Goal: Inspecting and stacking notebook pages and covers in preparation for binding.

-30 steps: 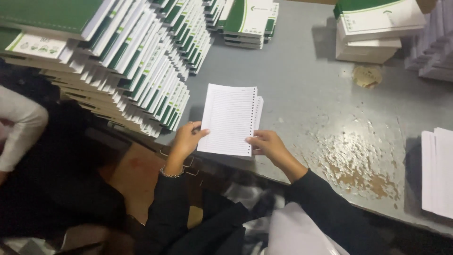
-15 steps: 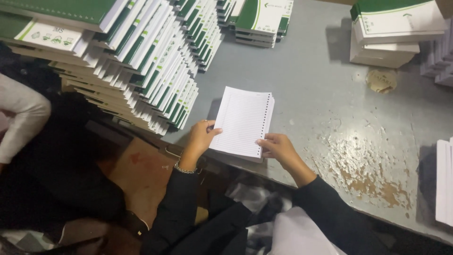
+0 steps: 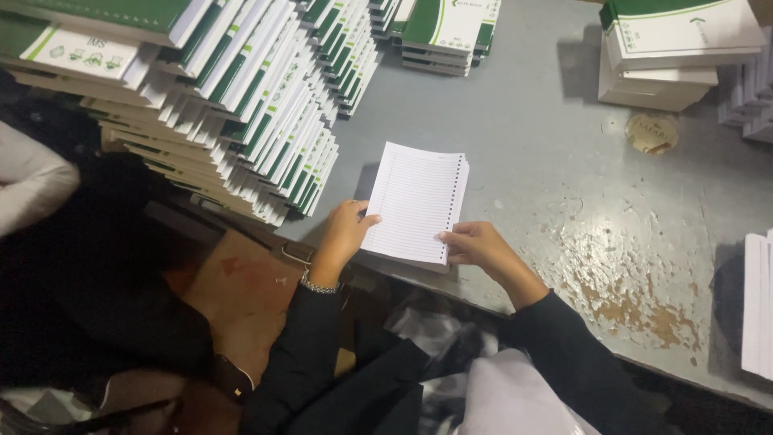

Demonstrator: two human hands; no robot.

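Stacks crowded the far-left corner of the grey, paint-worn metal worktop (image 3: 555, 129): a slanting bank of green-and-white covered notebooks (image 3: 266, 105), its lower tiers leaning out just beside the left hand. Thin stack of white ruled sheets punched along the right edge (image 3: 419, 201) lay flat near the worktop's near edge, its bottom edge slightly overhanging. Left hand (image 3: 345, 234) gripped the sheets' lower-left corner, fingers curled, thumb on top. Right hand (image 3: 477, 246) pinched the lower-right corner, beside the punched holes, fingers pressed together.

Along the far edge sat a short pile of green-and-white notebooks (image 3: 447, 32), and toward the far-right corner a taller block of white pages topped by a green cover (image 3: 672, 52). A round brownish disc (image 3: 651, 133) lay near that block, well apart from the sheets. At the right edge, a stack of plain white sheets (image 3: 757, 302) was cut off by the frame.

Open worktop ran from the sheets rightward and toward the far edge, bare but for rust-coloured worn patches (image 3: 636, 298). Leftward, room was tight against the notebook bank. Another person's pale sleeve (image 3: 32, 181) showed at the left, off the worktop.
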